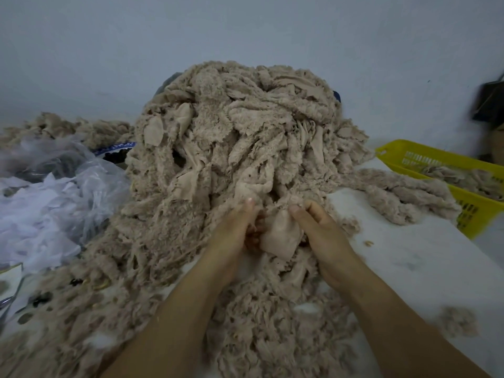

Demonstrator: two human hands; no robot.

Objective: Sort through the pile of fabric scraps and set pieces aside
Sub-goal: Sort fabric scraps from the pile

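White tabletop (395, 255) under a grey wall carries everything. The right hand (319, 241) pinches a smooth beige scrap (281, 236) at the near foot of the pile (231, 137). The left hand (234, 236) lies against the scrap's other edge with its fingers sunk in fluff, so I cannot tell whether it grips. A yellow basket (463, 197), cut off by the frame, sits right; a plastic bag (54, 192) sits left. Sorting looks barely begun. Next the scrap needs tugging free of the tangle.
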